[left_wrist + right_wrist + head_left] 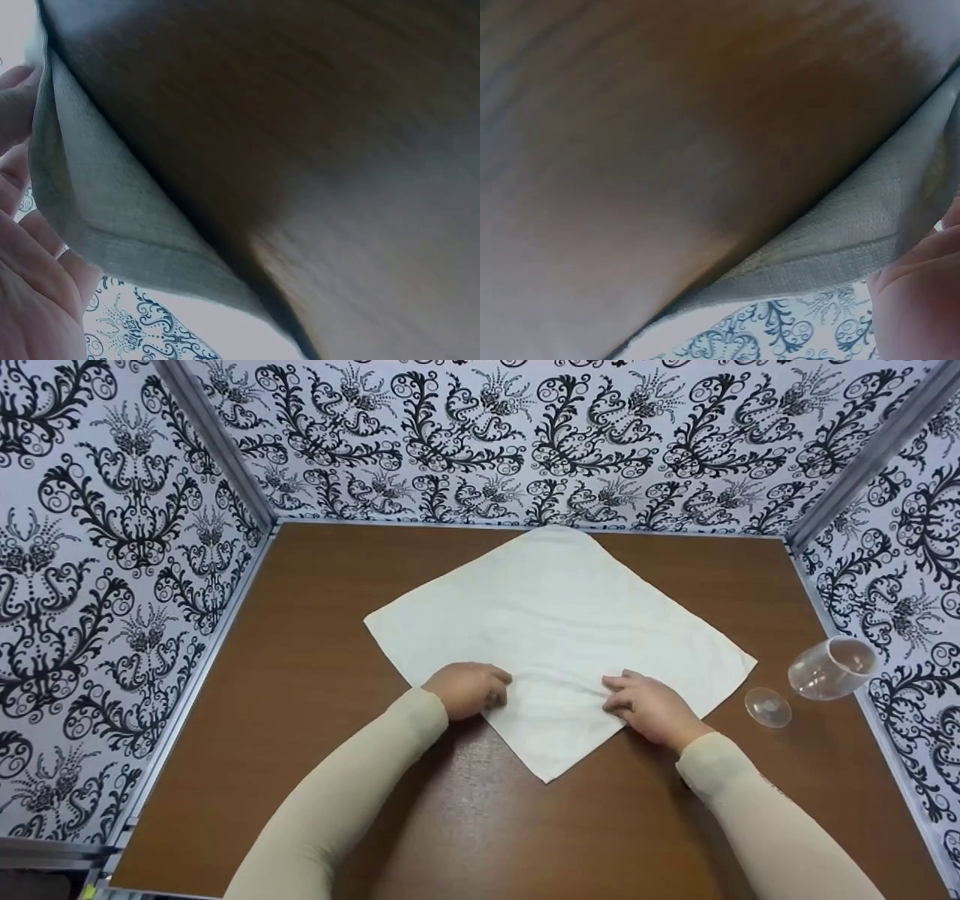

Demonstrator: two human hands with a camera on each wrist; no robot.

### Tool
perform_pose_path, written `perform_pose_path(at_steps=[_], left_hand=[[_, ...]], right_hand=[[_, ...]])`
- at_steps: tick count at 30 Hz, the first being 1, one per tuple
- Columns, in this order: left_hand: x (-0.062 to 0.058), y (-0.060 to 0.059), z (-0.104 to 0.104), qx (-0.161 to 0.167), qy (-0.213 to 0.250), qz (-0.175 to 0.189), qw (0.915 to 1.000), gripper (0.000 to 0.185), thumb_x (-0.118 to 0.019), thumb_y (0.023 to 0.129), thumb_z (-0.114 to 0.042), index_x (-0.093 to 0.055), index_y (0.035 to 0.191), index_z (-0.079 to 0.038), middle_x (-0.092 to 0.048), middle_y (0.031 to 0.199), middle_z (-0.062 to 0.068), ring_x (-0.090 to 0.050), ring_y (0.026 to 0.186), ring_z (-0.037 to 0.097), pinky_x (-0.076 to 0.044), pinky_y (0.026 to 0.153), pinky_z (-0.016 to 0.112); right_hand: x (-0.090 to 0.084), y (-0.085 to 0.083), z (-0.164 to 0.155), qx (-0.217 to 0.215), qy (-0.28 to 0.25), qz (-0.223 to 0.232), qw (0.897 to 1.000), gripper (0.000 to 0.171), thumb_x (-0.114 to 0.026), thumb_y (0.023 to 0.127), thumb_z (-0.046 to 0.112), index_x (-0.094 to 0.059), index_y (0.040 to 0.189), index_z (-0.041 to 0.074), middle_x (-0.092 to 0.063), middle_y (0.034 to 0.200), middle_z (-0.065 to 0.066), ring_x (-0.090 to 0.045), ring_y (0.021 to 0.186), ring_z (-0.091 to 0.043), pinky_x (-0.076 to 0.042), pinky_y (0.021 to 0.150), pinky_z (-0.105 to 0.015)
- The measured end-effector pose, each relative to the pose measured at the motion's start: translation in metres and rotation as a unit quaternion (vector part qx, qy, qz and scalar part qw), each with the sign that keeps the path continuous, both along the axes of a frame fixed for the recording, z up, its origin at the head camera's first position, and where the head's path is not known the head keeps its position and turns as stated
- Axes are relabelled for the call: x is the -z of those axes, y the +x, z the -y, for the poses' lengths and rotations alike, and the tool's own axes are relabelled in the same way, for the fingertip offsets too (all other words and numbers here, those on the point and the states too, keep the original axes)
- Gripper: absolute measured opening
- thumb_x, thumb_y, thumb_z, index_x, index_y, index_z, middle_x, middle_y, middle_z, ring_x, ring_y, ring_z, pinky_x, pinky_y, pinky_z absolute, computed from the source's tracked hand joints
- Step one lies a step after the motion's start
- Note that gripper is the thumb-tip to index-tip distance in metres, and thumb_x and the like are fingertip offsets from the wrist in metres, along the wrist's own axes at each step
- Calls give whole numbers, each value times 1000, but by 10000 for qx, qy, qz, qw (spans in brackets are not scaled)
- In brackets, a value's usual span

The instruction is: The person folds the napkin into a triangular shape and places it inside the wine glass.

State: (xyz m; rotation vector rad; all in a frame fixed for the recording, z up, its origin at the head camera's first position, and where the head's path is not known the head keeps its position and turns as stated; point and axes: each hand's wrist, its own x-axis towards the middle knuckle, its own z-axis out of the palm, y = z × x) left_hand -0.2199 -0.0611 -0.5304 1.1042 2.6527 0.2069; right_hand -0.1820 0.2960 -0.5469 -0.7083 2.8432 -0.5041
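Observation:
A white cloth napkin [540, 607] lies spread on the brown table as a diamond, one corner pointing towards me, with soft wrinkles across its front half. My left hand [469, 690] is at its front left edge, fingers bent and pinching the fabric. At the front right edge, my right hand [652, 709] pinches the cloth likewise. In the left wrist view the napkin's hem [150, 262] is raised off the table beside the fingers. The right wrist view has the hem [810, 274] lifted in the same way near the right hand [922, 307]. Some fingertips are hidden.
A clear stemmed glass [829, 669] stands at the table's right side, its round foot a short way from the napkin's right corner. Patterned black and white panels [480, 442] enclose the back and sides. Brown tabletop [300, 607] shows around the cloth.

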Motion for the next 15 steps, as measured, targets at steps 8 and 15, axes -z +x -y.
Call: perform_pose_path(at_steps=[8, 15], left_hand=[[7, -1, 7, 34, -62, 245, 9997, 32, -79, 94, -40, -79, 124, -28, -56, 157, -5, -48, 151, 20, -45, 120, 38], [4, -1, 7, -65, -67, 421, 9991, 41, -84, 90, -42, -77, 127, -26, -54, 159, -5, -48, 151, 20, -44, 121, 39]], right_hand=[[-5, 3, -4, -292, 2, 318, 9991, 33, -81, 92, 29, -81, 121, 13, -55, 157, -14, -36, 152, -55, -31, 122, -67], [-7, 3, -7, -215, 122, 630, 9977, 47, -84, 89, 37, -77, 128, 13, -48, 163, -12, -26, 156, -53, -20, 127, -66]])
